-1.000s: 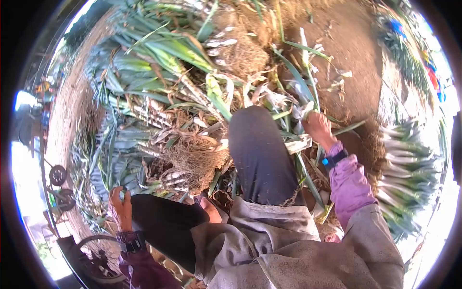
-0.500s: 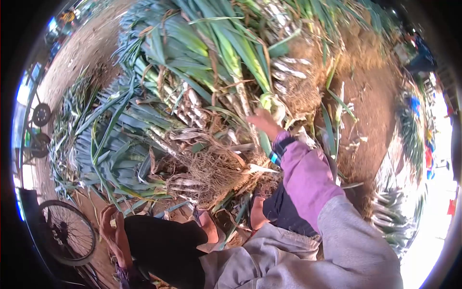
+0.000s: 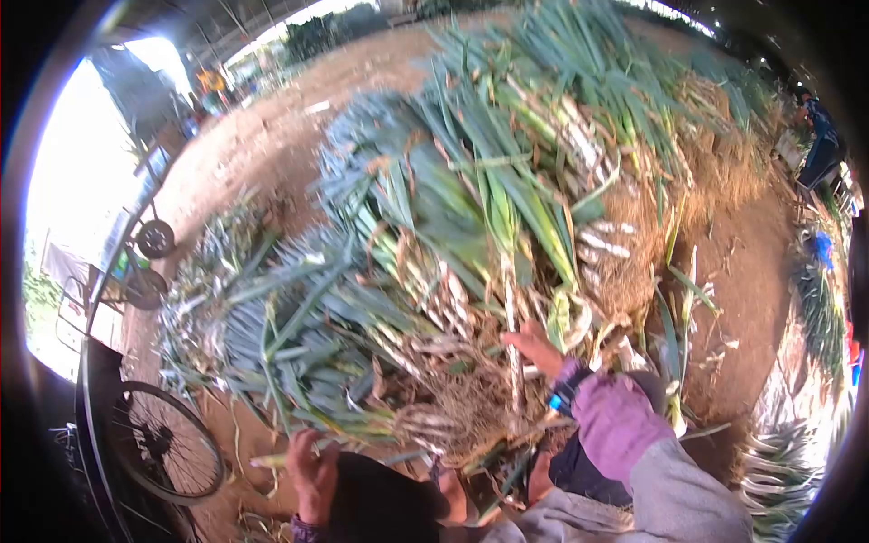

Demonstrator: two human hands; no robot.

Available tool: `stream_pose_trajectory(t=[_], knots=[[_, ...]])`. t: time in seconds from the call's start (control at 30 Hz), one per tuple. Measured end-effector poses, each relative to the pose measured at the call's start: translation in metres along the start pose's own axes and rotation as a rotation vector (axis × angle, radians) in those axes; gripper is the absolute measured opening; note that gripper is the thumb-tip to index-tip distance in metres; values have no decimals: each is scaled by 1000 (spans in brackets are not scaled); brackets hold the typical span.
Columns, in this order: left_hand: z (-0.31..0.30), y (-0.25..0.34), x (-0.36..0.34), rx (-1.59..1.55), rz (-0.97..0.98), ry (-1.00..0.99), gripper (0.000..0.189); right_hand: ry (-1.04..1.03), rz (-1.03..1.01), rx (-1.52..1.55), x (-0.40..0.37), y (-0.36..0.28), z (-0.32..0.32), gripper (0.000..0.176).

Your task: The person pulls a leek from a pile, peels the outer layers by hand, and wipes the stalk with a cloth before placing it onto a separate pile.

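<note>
My right hand (image 3: 536,348) is at the front of a large heap of leeks (image 3: 444,181). Its fingers close around the pale stalk of one leek (image 3: 510,294), whose roots hang toward the ground. Close to that hand lies a curled, pale green leek base (image 3: 563,321). My left hand (image 3: 312,475) hovers by my dark-clad knee, fingers loosely curved and apart, with nothing visible in it. Tangled brown roots and white stalk ends (image 3: 444,421) lie between my knees and the heap.
A spoked bicycle wheel (image 3: 167,443) stands at the left beside small cart wheels (image 3: 156,238). More leeks (image 3: 783,475) lie at the lower right. Another person in dark clothes (image 3: 819,140) is at the far right. Bare brown ground (image 3: 738,299) runs between the piles.
The camera view has tilted up, so the heap appears lower and farther right. My right hand stays at the same stalk. My left hand remains by the knee, its fingers slightly more curled.
</note>
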State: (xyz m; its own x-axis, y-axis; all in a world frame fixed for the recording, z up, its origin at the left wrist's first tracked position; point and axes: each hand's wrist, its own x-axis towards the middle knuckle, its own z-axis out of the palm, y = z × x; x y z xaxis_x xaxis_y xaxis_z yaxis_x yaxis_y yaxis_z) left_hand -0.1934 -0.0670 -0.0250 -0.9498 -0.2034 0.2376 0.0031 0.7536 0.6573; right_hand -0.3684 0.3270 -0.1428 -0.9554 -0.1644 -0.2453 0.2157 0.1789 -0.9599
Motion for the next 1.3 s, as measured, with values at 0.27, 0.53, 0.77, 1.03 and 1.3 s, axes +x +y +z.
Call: stream_pose_trajectory(t=[0.27,0.53,0.77,1.03,1.3], knots=[[27,9,-1,170,352,32,35,-357,-101,129,-116,-148,-37,43],[44,138,2,187,594,121,58,-342,-351,-333,-304,-249,-94,40],[-28,252,-10,48,1033,57,72,-659,51,-267,-406,-311,-94,34],[-98,234,-53,-39,974,-180,38,-763,-901,336,-387,-245,-82,27],[-82,190,-62,-234,763,-181,34,-848,-489,544,-308,-239,-56,33]])
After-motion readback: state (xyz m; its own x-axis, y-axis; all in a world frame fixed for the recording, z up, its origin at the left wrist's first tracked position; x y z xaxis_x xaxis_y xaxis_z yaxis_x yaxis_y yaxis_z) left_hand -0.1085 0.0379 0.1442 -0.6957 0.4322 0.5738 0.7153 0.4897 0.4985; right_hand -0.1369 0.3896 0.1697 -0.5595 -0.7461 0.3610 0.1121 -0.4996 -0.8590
